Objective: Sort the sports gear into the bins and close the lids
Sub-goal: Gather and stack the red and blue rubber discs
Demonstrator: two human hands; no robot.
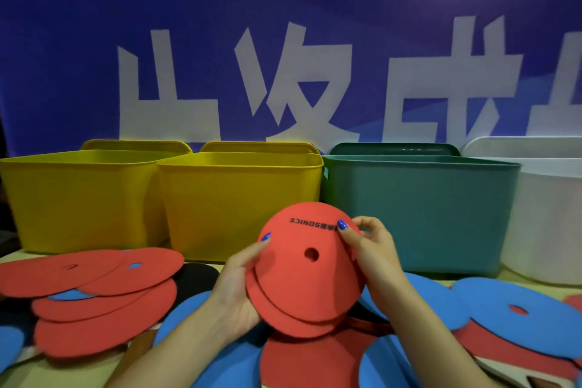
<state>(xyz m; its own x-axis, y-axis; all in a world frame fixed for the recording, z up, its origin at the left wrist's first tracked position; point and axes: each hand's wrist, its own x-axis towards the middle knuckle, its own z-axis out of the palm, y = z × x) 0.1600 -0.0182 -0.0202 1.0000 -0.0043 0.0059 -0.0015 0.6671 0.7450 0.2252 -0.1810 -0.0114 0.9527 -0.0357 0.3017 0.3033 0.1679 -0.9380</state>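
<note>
Both hands hold a small stack of red flat discs (307, 280), each with a centre hole, tilted up in front of me. My left hand (239, 287) grips the stack's left edge from below. My right hand (371, 246) pinches the top disc's upper right edge. More red discs (94, 280) lie overlapped on the table at left. Blue discs (510, 302) lie at right and under my arms. Behind them stand two open yellow bins (78, 198) (226, 208), a green bin (422, 214) and a white bin (548, 224).
Lids lean upright behind each bin: yellow (135, 145), yellow (258, 146), green (393, 148) and white (522, 145). A blue banner with large white characters (283, 41) forms the back wall. A black round object (196, 274) lies partly under the discs.
</note>
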